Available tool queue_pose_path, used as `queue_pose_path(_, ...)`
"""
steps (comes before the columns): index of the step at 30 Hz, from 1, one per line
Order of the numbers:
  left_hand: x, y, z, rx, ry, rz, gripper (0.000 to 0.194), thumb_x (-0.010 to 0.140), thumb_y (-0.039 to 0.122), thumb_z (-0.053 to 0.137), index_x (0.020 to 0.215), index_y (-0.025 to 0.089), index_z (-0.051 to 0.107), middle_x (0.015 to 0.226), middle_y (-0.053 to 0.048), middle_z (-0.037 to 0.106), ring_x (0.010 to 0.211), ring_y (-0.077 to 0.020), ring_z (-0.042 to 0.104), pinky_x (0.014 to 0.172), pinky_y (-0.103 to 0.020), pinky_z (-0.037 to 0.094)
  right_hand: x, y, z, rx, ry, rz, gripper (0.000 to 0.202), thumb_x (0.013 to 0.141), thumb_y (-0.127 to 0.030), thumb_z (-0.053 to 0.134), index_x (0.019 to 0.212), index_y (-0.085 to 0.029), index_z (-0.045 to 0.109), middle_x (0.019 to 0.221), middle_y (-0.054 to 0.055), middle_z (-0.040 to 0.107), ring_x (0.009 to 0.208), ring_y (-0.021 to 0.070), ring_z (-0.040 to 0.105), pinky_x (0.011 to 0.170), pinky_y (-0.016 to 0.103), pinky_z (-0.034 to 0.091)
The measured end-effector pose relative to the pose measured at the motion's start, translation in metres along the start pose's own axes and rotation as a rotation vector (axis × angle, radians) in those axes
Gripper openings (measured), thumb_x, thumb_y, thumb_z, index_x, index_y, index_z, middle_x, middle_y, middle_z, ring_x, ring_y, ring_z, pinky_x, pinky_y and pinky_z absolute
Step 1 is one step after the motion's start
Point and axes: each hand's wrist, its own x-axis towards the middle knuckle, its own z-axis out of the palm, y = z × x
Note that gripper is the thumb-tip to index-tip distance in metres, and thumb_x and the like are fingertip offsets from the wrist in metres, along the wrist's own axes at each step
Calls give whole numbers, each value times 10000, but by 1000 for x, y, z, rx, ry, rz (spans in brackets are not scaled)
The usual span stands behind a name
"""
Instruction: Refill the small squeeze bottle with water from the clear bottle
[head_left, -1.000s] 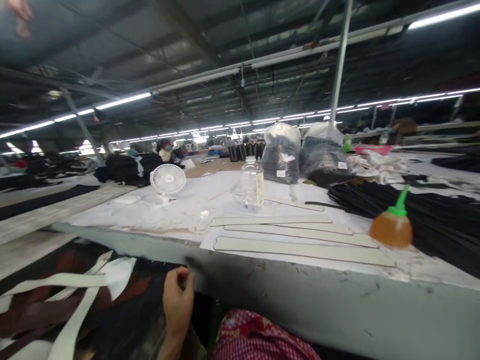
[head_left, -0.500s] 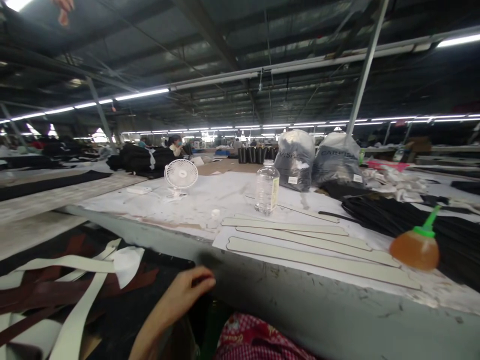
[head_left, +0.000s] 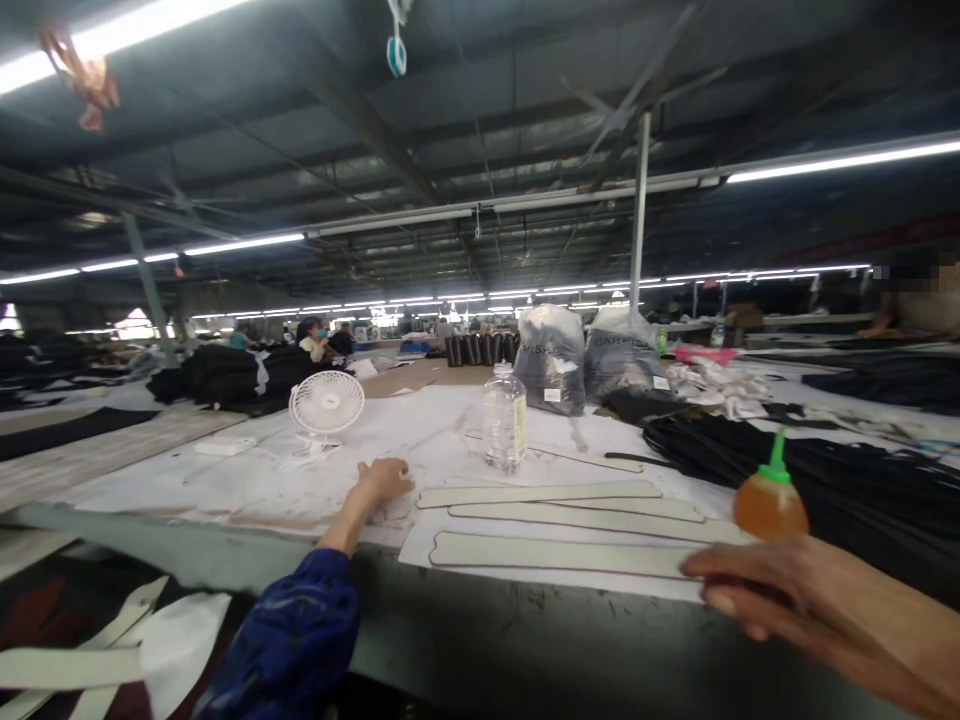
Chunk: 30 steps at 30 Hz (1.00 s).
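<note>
Head view: left hand [head_left: 384, 478] rests open on the paper-covered table [head_left: 225, 480], near the pale strips [head_left: 540, 495]; right hand [head_left: 795, 590], fingers apparently loose and empty, touches the nearest strip's [head_left: 555, 555] end. Lifting it needs a pinch.

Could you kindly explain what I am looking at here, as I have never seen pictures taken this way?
The picture comes from a camera worn on a person's head, looking forward over a long work table in a big factory hall. The two hands are that person's own. The left hand rests on the white paper cover, holding nothing visible. The right hand touches the end of the nearest pale strip; two more strips lie beyond. Also there: a clear bottle, a small white fan, an orange squeeze bottle and black strips.
</note>
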Motion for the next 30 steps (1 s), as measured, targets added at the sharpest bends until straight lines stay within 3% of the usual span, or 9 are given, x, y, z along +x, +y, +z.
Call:
queue_pose_path(4,-9,20,-8,-50,35,97,274,795,368,612,955,147,623,951,-84,653,986,-276,580,944,-522,361,74,-43,7,164,-130,-70,359,879,-483,509,1038,-214,687,744,53,687,668,171,647,614,265,513)
queue_pose_path(7,-23,58,-21,-162,103,281,365,816,435,532,1103,214,574,935,-34,651,935,-235,599,913,-422,406,131,-60,22,515,-119,-64,492,869,-485,532,1225,-147,572,1080,120,638,812,176,651,571,235,528)
queue_pose_path(10,-40,102,-31,-408,208,574,411,791,460,561,1148,257,534,984,3,628,966,-180,578,906,-312,415,174,-65,34,822,-98,25,451,859,-491,558,1153,-151,592,1222,136,552,782,137,645,584,227,542)
queue_pose_path(14,-55,139,-40,-683,354,769,366,714,402,687,1030,237,606,909,-17,631,932,-198,560,890,-320,420,199,-63,33,1000,-23,55,267,865,-396,601,927,-144,663,974,73,634,750,85,611,549,122,473)
queue_pose_path(18,-55,153,-39,-712,468,795,339,686,378,739,972,225,642,892,-21,649,892,-201,566,872,-328,425,202,-54,26,1096,-51,38,191,836,-299,655,985,-181,676,855,19,633,696,67,583,532,112,458)
queue_pose_path(22,-49,162,-34,-650,492,761,354,693,380,744,1001,237,644,937,-35,655,968,-223,566,926,-363,405,205,-43,25,1089,-6,75,175,835,-265,652,984,-175,669,801,9,631,647,55,577,531,112,466)
queue_pose_path(24,-41,166,-31,-567,525,693,530,647,401,777,1120,244,595,1119,-68,606,1107,-255,509,988,-395,359,208,-36,24,1072,68,90,157,840,-272,641,947,-158,662,804,20,636,641,58,582,531,119,471)
queue_pose_path(27,-19,172,-25,-520,560,404,890,573,461,805,1325,203,405,1365,-139,406,1276,-303,359,1046,-432,293,218,-22,17,894,258,99,214,865,-340,601,931,-141,646,824,58,657,665,83,611,537,141,485)
queue_pose_path(30,9,182,-15,-534,466,120,1007,575,548,764,1374,167,284,1409,-183,337,1325,-333,290,1055,-472,269,240,-9,1,558,409,55,312,906,-392,518,1015,-121,628,867,92,679,706,113,640,602,185,514)
